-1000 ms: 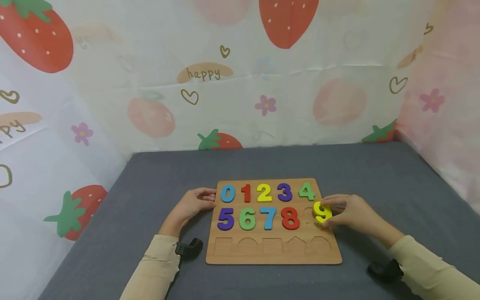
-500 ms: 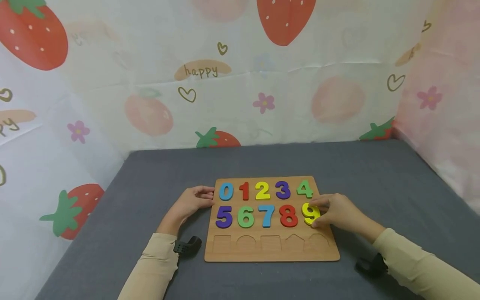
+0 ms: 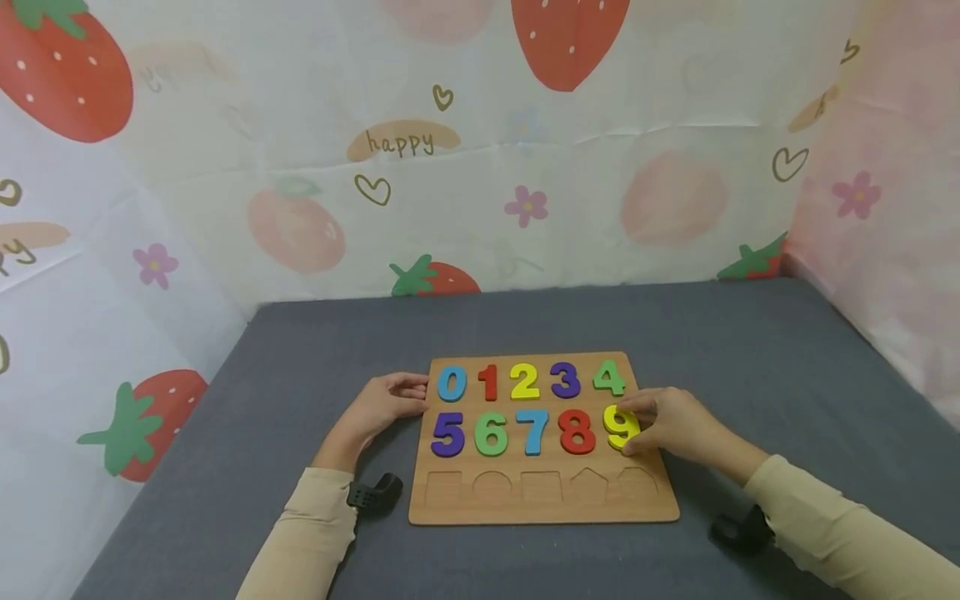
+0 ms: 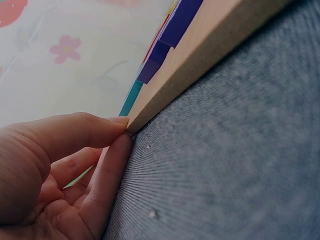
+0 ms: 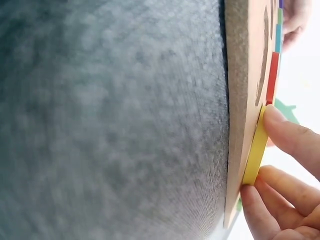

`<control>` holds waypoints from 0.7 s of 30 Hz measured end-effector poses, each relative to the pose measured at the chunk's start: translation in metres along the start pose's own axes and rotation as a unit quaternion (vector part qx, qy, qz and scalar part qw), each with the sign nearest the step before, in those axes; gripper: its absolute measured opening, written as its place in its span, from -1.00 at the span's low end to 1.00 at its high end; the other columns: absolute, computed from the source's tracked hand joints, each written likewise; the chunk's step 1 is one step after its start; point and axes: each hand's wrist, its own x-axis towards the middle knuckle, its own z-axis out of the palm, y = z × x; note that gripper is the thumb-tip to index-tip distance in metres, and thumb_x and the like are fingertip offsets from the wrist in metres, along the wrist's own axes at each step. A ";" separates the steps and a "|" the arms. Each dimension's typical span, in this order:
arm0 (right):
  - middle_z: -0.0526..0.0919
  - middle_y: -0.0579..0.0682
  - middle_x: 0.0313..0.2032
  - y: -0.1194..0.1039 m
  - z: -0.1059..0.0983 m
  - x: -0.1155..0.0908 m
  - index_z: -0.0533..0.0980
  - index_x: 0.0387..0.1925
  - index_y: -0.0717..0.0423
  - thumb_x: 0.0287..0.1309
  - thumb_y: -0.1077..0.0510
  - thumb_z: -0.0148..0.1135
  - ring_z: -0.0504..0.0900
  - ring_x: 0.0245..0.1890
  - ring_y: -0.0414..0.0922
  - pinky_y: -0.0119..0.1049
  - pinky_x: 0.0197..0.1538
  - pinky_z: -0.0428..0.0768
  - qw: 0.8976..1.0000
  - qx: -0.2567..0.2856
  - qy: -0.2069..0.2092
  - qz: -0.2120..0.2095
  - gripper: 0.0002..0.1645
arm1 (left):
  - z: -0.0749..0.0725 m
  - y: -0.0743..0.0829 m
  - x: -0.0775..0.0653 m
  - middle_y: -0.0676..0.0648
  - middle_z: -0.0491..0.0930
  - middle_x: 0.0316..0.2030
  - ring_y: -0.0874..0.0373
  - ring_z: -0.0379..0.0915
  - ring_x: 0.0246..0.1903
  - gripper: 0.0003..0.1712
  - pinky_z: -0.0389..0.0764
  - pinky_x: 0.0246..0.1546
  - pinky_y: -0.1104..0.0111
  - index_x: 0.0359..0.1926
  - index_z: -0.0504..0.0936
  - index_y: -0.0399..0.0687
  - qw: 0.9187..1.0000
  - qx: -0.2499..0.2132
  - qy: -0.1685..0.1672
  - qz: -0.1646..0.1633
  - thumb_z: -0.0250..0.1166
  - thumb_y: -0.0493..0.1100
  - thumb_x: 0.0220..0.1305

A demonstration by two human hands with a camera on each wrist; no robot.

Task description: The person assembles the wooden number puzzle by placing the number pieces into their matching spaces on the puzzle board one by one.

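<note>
A wooden number puzzle board (image 3: 543, 508) lies flat on the grey cloth. Its upper two rows carry coloured digits from 0 to 8, such as the red 8 (image 3: 577, 432). At the right end of the second row, my right hand (image 3: 686, 427) pinches the yellow number 9 (image 3: 619, 425) between thumb and fingers. In the right wrist view the yellow 9 (image 5: 255, 147) sits at the board's surface, standing proud of it; whether it is fully seated is hidden. My left hand (image 3: 384, 408) grips the board's left edge, thumb (image 4: 82, 131) and a finger meeting at the corner.
The board's bottom row has several recessed shape outlines (image 3: 542, 487). Grey cloth (image 3: 337, 333) covers the table around the board. A printed curtain (image 3: 480, 208) stands behind and at both sides. Dark wrist straps (image 3: 375, 493) sit on both sleeves.
My right hand has carried the yellow 9 leftward from the board's right edge onto its place beside the 8, then stayed there. The left hand has kept its hold on the board.
</note>
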 end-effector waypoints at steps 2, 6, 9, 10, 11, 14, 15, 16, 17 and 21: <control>0.60 0.27 0.18 0.000 -0.001 -0.001 0.58 0.14 0.31 -0.14 0.06 0.61 0.53 0.21 0.26 0.05 0.14 0.60 1.000 -0.009 -0.001 0.001 -0.23 | 0.001 0.000 0.000 -0.25 0.63 0.06 0.02 0.56 0.06 -0.44 0.62 0.06 0.23 0.28 0.50 -0.24 1.000 -0.002 0.000 -0.001 0.35 -0.25 0.27; 0.59 0.27 0.19 -0.001 0.000 -0.001 0.58 0.14 0.30 -0.14 0.04 0.62 0.54 0.21 0.24 0.05 0.14 0.60 1.000 -0.009 -0.002 0.007 -0.21 | 0.001 0.000 0.000 -0.25 0.64 0.05 0.02 0.56 0.05 -0.43 0.62 0.06 0.23 0.28 0.51 -0.24 1.000 0.000 -0.001 -0.001 0.36 -0.25 0.26; 0.58 0.29 0.19 -0.001 -0.001 0.000 0.56 0.16 0.32 -0.14 0.04 0.62 0.59 0.17 0.20 0.00 0.11 0.64 1.000 0.010 -0.009 0.006 -0.18 | 0.000 0.000 0.001 -0.25 0.64 0.05 0.01 0.56 0.05 -0.44 0.61 0.06 0.24 0.28 0.51 -0.24 1.000 0.002 0.000 0.000 0.36 -0.25 0.25; 0.58 0.29 0.19 0.000 -0.002 0.000 0.55 0.17 0.31 -0.13 0.03 0.61 0.59 0.18 0.20 -0.01 0.10 0.64 1.000 0.017 -0.010 0.004 -0.19 | -0.001 0.000 0.001 -0.26 0.64 0.05 0.00 0.56 0.06 -0.43 0.61 0.07 0.23 0.28 0.51 -0.25 1.000 0.004 0.000 0.003 0.36 -0.24 0.26; 0.57 0.30 0.20 0.001 -0.004 0.000 0.54 0.18 0.31 -0.10 0.02 0.60 0.58 0.19 0.21 -0.01 0.09 0.65 1.000 0.023 -0.010 0.001 -0.19 | -0.001 0.000 0.001 -0.25 0.64 0.05 0.00 0.56 0.06 -0.43 0.60 0.07 0.24 0.28 0.51 -0.24 1.000 0.001 0.001 0.000 0.37 -0.24 0.26; 0.57 0.29 0.21 0.005 -0.017 0.002 0.51 0.23 0.26 0.05 -0.06 0.50 0.55 0.21 0.23 0.03 0.08 0.65 0.999 0.038 0.006 -0.001 -0.22 | -0.003 0.000 0.002 -0.26 0.63 0.07 0.01 0.56 0.07 -0.42 0.61 0.06 0.27 0.29 0.50 -0.26 1.000 0.000 -0.006 0.002 0.37 -0.23 0.26; 0.57 0.28 0.21 0.007 -0.023 0.004 0.50 0.25 0.25 0.11 -0.09 0.45 0.53 0.23 0.24 0.05 0.10 0.63 0.999 0.044 0.016 -0.001 -0.23 | -0.005 -0.001 0.003 -0.27 0.62 0.08 0.02 0.56 0.07 -0.42 0.62 0.05 0.28 0.29 0.50 -0.26 1.000 -0.002 -0.009 0.000 0.37 -0.23 0.26; 0.57 0.27 0.22 0.010 -0.031 0.006 0.49 0.27 0.22 0.16 -0.14 0.39 0.51 0.24 0.24 0.09 0.12 0.61 0.999 0.044 0.032 0.000 -0.24 | -0.007 -0.001 0.003 -0.28 0.61 0.10 0.04 0.56 0.07 -0.41 0.62 0.05 0.29 0.29 0.49 -0.27 1.000 -0.004 -0.016 -0.004 0.36 -0.23 0.26; 0.56 0.26 0.23 0.012 -0.040 0.008 0.48 0.29 0.21 0.21 -0.19 0.33 0.50 0.25 0.24 0.11 0.13 0.59 0.998 0.047 0.049 0.003 -0.23 | -0.009 0.000 0.005 -0.30 0.59 0.12 0.04 0.57 0.06 -0.42 0.64 0.04 0.29 0.30 0.48 -0.29 1.000 -0.010 -0.024 -0.009 0.34 -0.23 0.28; 0.53 0.30 0.25 0.020 -0.081 0.021 0.44 0.32 0.21 0.37 -0.26 0.11 0.49 0.22 0.29 0.23 0.14 0.51 0.988 0.044 0.147 0.004 -0.24 | -0.029 0.014 0.017 -0.39 0.49 0.22 -0.10 0.57 0.11 -0.46 0.65 0.08 0.22 0.32 0.41 -0.38 0.999 -0.007 -0.033 -0.017 0.22 -0.23 0.40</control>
